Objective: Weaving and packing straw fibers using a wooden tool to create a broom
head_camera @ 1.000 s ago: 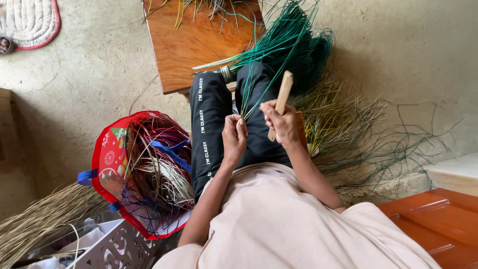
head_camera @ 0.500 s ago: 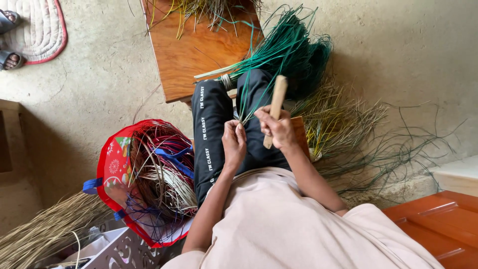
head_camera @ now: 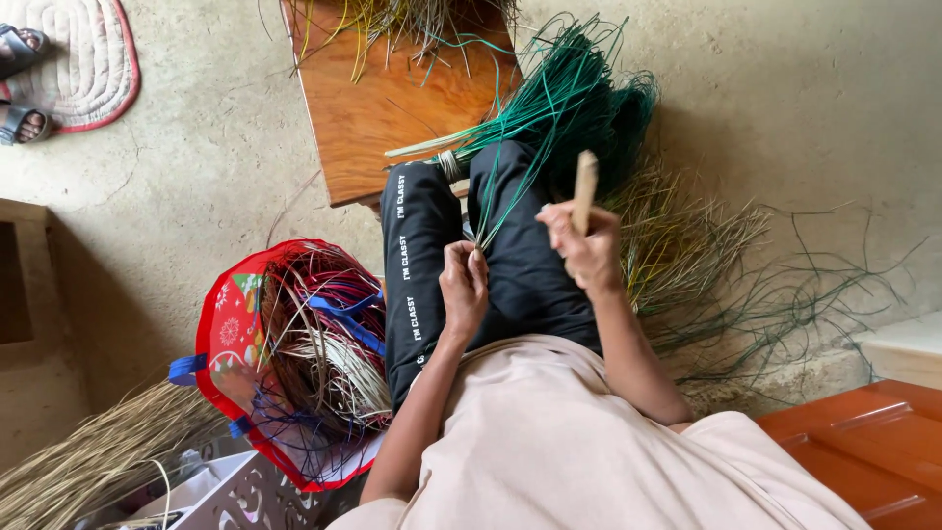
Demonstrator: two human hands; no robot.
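Many loose fibres lie around the seated person: a pale dry heap [head_camera: 88,461] on the concrete floor [head_camera: 196,196] at lower left, and yellow-green straw [head_camera: 687,245] spread to the right of the legs. A wooden counter [head_camera: 383,118] stands in front of the knees. Beside the left leg a red bag [head_camera: 231,334] is open and full of mixed coloured strands. A bundle of green strands [head_camera: 579,98] lies across the black trousers [head_camera: 530,275], its far end fanning out over the counter's edge.

The left hand [head_camera: 463,290] is closed narrow, pinching the near ends of a few green strands just above the lap. The right hand [head_camera: 589,245] is wrapped around a wooden stick [head_camera: 585,182], which points up and away from the body.

I judge that the pinched strands could slip out, because the grip is only at the fingertips and the bundle is heavy and springy. The stick's tip is also near the loose strands and may catch and tangle them.
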